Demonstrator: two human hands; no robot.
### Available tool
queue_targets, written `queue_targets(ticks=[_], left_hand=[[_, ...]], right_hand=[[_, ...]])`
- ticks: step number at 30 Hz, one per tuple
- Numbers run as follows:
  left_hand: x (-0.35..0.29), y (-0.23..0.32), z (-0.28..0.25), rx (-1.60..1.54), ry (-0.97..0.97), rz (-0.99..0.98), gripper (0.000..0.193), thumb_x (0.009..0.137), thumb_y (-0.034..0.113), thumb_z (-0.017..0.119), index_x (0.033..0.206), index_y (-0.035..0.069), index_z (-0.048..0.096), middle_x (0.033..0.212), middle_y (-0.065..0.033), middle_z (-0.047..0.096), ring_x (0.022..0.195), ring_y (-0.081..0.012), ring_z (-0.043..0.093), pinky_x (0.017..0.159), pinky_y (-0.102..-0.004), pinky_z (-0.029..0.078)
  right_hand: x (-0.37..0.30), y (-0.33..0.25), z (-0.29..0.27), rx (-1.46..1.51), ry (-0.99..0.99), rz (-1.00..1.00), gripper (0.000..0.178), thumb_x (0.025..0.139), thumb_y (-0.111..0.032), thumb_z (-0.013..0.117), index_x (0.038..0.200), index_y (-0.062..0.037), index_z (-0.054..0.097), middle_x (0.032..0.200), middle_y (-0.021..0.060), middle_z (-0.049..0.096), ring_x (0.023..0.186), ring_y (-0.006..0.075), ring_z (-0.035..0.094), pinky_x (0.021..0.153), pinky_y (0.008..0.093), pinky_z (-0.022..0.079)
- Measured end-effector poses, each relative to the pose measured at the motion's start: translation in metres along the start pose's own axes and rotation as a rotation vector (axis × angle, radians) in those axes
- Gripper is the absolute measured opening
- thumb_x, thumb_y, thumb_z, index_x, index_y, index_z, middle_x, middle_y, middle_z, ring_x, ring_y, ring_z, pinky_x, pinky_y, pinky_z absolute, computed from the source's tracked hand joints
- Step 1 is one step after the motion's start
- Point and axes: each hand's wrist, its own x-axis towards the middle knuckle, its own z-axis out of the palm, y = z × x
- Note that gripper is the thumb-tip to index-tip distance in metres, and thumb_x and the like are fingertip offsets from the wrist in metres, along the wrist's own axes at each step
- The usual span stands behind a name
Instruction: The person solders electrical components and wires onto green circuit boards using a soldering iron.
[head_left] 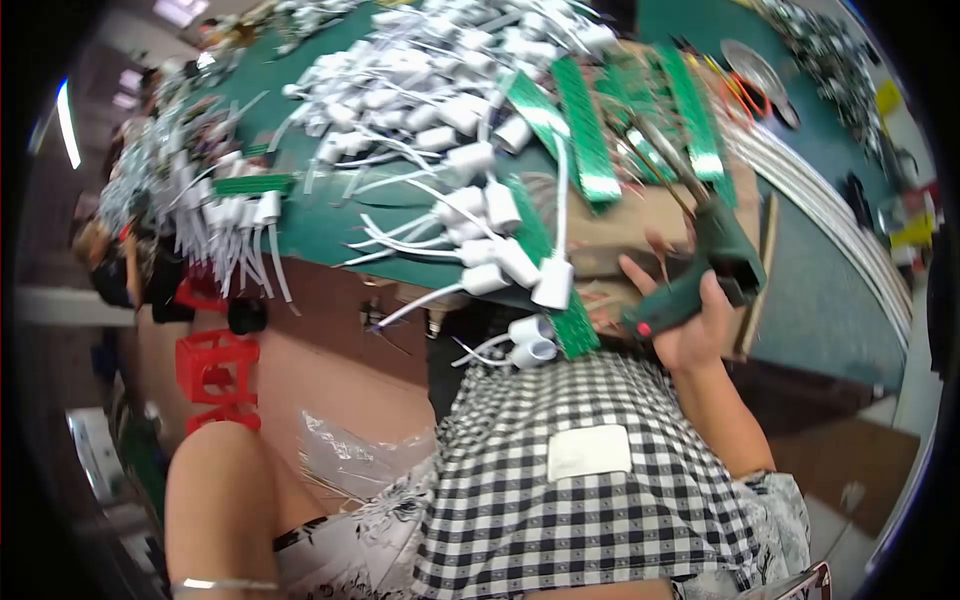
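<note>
My right hand is closed round the handle of a dark green soldering gun with a red button at its base. The gun's long metal tip points up and away, over green circuit board strips on a brown board. My left arm is bent at the lower left, a bangle near its lower end; the left hand is out of view. Left of the gun, white lamp holders with wires lie on and beside another green strip at the table's near edge.
A large heap of white wired holders covers the far table. More hang over the left edge. Orange-handled scissors and a bundle of white rods lie right. Red stools and a person are farther left.
</note>
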Motion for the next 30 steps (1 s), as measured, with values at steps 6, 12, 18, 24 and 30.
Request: queue_targets(ticks=[6,12,18,24,30], left_hand=[[0.068,-0.036,-0.029,-0.126,0.02,0.05,0.019,0.076,0.025,0.061,0.089,0.011,0.065,0.1,-0.0087,0.059,0.085,-0.0224,0.058,0.072,-0.036,0.046],[0.091,-0.033,-0.038,-0.156,0.144,0.118,0.019,0.077,0.026,0.06,0.089,0.012,0.064,0.098,-0.0072,0.06,0.084,-0.0209,0.057,0.072,-0.0348,0.046],[0.091,-0.011,-0.048,-0.145,0.31,0.185,0.019,0.078,0.028,0.06,0.089,0.013,0.063,0.097,-0.0058,0.06,0.083,-0.0194,0.057,0.071,-0.0336,0.045],[0.12,0.005,-0.025,-0.092,0.461,0.278,0.019,0.079,0.029,0.059,0.089,0.013,0.063,0.095,-0.0044,0.061,0.082,-0.0179,0.057,0.071,-0.0324,0.045],[0.109,0.045,-0.021,-0.004,0.627,0.429,0.019,0.08,0.031,0.058,0.089,0.014,0.062,0.094,-0.0029,0.061,0.081,-0.0165,0.057,0.071,-0.0312,0.044]], right_hand=[[-0.004,-0.013,-0.002,0.008,0.081,-0.014,0.05,0.089,-0.031,0.049,0.132,-0.01,0.036,0.126,0.0092,0.047,0.124,0.0269,0.04,0.097,0.0581,0.037],[-0.005,-0.022,-0.014,0.013,0.082,-0.053,0.051,0.089,-0.031,0.05,0.133,-0.0095,0.036,0.125,0.009,0.049,0.122,0.0275,0.042,0.096,0.059,0.037],[-0.006,-0.025,-0.006,-0.048,0.165,-0.057,0.063,0.086,-0.036,0.052,0.139,-0.0116,0.027,0.141,0.0029,0.031,0.12,0.0279,0.041,0.096,0.0585,0.038],[-0.003,-0.017,0.003,-0.027,0.12,0.01,0.065,0.085,-0.038,0.052,0.139,-0.012,0.027,0.141,0.0022,0.03,0.121,0.0285,0.04,0.096,0.0587,0.037],[-0.011,-0.012,-0.01,0.011,0.128,0.066,0.065,0.086,-0.036,0.051,0.141,-0.013,0.024,0.144,0.0015,0.027,0.125,0.0293,0.036,0.097,0.0607,0.034]])
